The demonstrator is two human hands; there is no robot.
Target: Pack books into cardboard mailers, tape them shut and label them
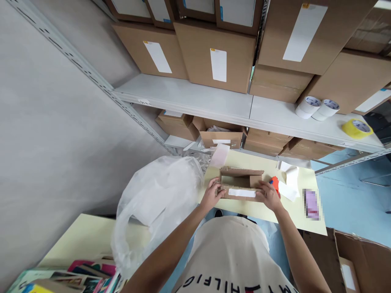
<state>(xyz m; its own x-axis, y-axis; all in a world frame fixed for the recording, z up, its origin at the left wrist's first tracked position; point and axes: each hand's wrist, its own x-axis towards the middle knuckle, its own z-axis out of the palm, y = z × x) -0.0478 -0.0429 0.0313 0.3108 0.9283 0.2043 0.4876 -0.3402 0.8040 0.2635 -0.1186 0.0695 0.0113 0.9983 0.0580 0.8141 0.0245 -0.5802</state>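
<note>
A small open cardboard box [241, 183] with a white label on its near side sits on the pale yellow table [269, 209]. My left hand [211, 193] grips the box's left end, fingers curled round the edge. My right hand [270, 195] holds the right end the same way. An orange tape dispenser [275, 182] lies just behind my right hand. The box's flaps stand open and the inside looks empty.
A big clear plastic bag [155, 203] bulges at the left. White papers [290, 183] and a purple item [312, 204] lie right of the box. Tape rolls [317, 108] and a yellow roll [357, 128] sit on the shelf among cardboard boxes [218, 53]. Books [76, 276] lie bottom left.
</note>
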